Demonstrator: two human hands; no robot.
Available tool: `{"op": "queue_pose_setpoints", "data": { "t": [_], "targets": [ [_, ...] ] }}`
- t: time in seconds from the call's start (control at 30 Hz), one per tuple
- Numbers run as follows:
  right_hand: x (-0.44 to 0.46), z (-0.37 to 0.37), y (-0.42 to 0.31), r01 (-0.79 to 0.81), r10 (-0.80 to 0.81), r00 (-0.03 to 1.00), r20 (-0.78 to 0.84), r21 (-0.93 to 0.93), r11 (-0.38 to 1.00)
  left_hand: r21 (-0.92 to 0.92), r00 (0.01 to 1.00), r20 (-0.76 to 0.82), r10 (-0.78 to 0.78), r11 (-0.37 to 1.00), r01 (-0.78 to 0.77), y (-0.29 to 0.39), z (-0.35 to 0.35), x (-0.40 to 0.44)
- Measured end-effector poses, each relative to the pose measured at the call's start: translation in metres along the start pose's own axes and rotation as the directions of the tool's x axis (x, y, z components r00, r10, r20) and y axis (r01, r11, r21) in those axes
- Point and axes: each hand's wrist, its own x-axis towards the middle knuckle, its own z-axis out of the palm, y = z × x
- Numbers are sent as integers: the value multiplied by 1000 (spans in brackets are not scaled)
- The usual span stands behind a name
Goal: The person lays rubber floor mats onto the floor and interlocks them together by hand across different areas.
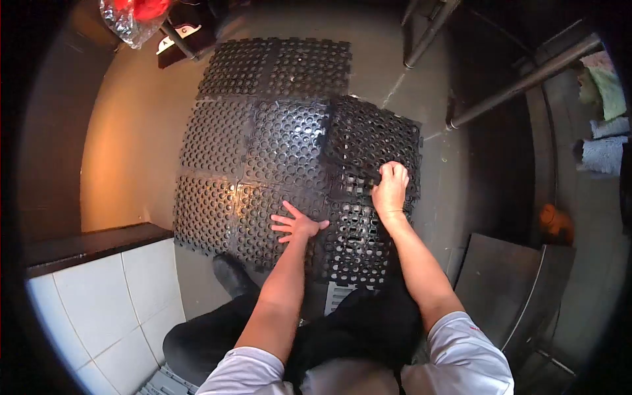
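Observation:
Black perforated rubber floor mat tiles (214,141) lie joined together on the floor, with rows of round holes. My left hand (299,226) rests on a tile in the front middle, its fingers spread. The fingers of my right hand (393,187) are curled over the edge of the right-hand mat tile (372,131), which sits raised and at an angle to its neighbours. Below it, the front right tile (359,243) shows pale floor or light through its holes. My fingertips on the right are partly hidden.
A white-tiled low wall (105,296) with a dark ledge stands at the left. Metal legs (428,36) and a slanting pipe (526,82) are at the upper right. Cloths (602,148) hang at the far right. A dark panel (497,283) is at the lower right.

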Motion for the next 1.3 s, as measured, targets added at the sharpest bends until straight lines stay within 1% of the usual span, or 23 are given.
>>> {"op": "queue_pose_setpoints", "data": {
  "t": [0.07, 0.1, 0.2, 0.23, 0.27, 0.3, 0.33, 0.47, 0.53, 0.57, 0.6, 0.67, 0.7, 0.73, 0.8, 0.83, 0.9, 0.93, 1.0, 1.07, 1.13, 1.23, 1.3],
  "targets": [
    [9, 21, -10, 33, -36, 997, -68, -46, 998, 54, 998, 15, -57, 997, 56, 6, 0, 1],
    [12, 23, -22, 46, -46, 995, -90, -4, 999, 33, 998, 29, -52, 998, 51, 5, -1, 2],
    [30, 30, -37, -13, 9, 993, -121, -30, 999, 66, 998, 30, -48, 997, 46, 5, -1, 5],
    [40, 25, -36, 5, -17, 989, -144, -79, 997, 64, 998, 37, -46, 997, 43, 6, -1, 6],
    [52, 19, -32, 23, -44, 986, -162, -131, 991, 65, 998, 38, -42, 997, 40, 5, -2, 8],
    [69, 18, -26, 65, -107, 959, -262, -166, 984, 64, 998, 41, -40, 997, 38, 6, -2, 10],
    [84, 14, -22, 84, -135, 952, -276, -192, 978, 62, 998, 44, -39, 997, 36, 5, -1, 11],
    [150, 31, 15, 125, -218, 934, -283, -314, 941, 62, 997, 65, -41, 997, 37, 6, -5, 11],
    [180, 56, 42, 143, -259, 929, -264, -392, 909, 62, 997, 65, -43, 997, 38, 6, -6, 11],
    [194, 72, 60, 70, -141, 982, -123, -454, 888, 57, 997, 69, -45, 998, 42, 5, -6, 11],
    [192, 74, 58, 45, -66, 997, -26, -482, 875, 52, 996, 72, -46, 998, 42, 4, -6, 12],
    [189, 76, 53, 10, 92, 983, 159, -545, 838, 39, 996, 74, -40, 999, 37, 6, -7, 12],
    [188, 97, 71, -92, 191, 969, 154, -494, 865, 34, 997, 73, -37, 999, 35, 6, -8, 11],
    [181, 99, 70, -186, 273, 951, 148, -434, 882, 29, 997, 73, -34, 999, 32, 5, -8, 11],
    [156, 102, 75, -228, 283, 953, 106, -359, 905, 14, 998, 66, -24, 1000, 23, 4, -3, 17],
    [139, 100, 77, -220, 260, 964, 62, -370, 903, 8, 997, 68, -22, 1000, 21, 3, -2, 18],
    [107, 88, 90, -296, 317, 948, 20, -303, 906, 6, 997, 70, -33, 999, 33, 4, -2, 18],
    [89, 81, 99, -347, 362, 932, 10, -261, 901, 13, 997, 70, -46, 999, 45, 6, -3, 18],
    [38, 71, 122, -456, 467, 884, -27, -268, 848, 34, 996, 67, -64, 997, 62, 7, -1, 17],
    [-14, 48, 140, -544, 579, 812, 73, -263, 797, 58, 996, 58, -73, 996, 70, 9, 0, 17],
    [-71, 35, 177, -547, 597, 775, 206, -253, 798, 69, 997, 47, -67, 996, 63, 10, 3, 18],
    [-150, 8, 194, -750, 671, 595, 442, 5, 662, 73, 999, 18, -38, 997, 36, 4, 10, 23],
    [-195, 1, 187, -778, 689, 568, 450, 20, 628, 79, 999, 28, -27, 997, 25, 1, 12, 23]
  ]
}}
